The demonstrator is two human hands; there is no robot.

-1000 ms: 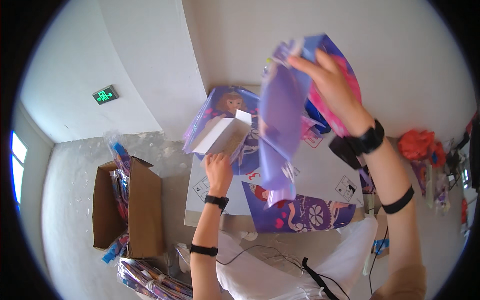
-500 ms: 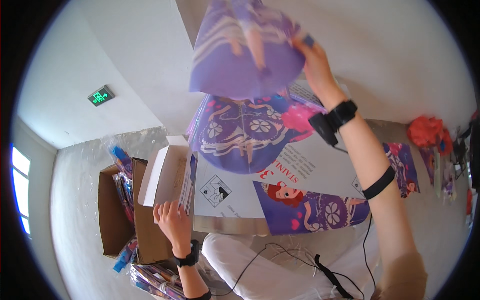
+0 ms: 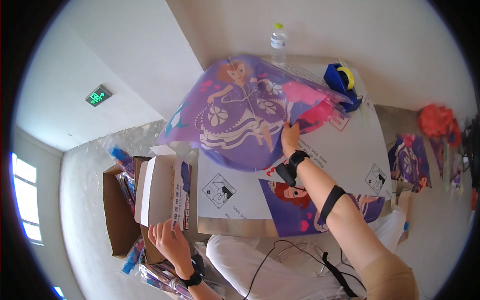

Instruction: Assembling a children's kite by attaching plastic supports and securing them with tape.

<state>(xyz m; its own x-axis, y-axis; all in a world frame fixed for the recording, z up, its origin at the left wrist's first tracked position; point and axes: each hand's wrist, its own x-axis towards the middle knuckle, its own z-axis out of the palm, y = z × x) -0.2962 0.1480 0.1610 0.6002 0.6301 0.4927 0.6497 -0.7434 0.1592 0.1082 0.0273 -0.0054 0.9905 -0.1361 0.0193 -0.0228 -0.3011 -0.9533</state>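
Observation:
A thin purple sheet (image 3: 215, 112) printed with a cartoon princess lies bowed over the far left of the work board, partly overhanging its left edge. My right hand (image 3: 290, 139) is closed on this sheet near its lower right side; the fingertips are partly hidden. Layered edges at the right suggest more sheeting beneath. My left hand (image 3: 171, 245) has its fingers apart and holds nothing, just below an opened white carton (image 3: 156, 192). Another purple printed sheet (image 3: 287, 220) lies along the board's near edge, partly under my right forearm.
The white printed board (image 3: 240, 212) stands before my knees. At its far side are a blue tape dispenser (image 3: 332, 77) with yellow tape and a water bottle (image 3: 278, 47). A brown carton (image 3: 117, 210) holds wrapped bundles at left. Red plastic bags (image 3: 435, 120) lie right; a black cable (image 3: 260, 265) crosses my lap.
The raised purple sheet has come down onto the board, with my right hand moving nearer to me. The bottle and tape dispenser now show. My left hand has moved slightly down and opened out.

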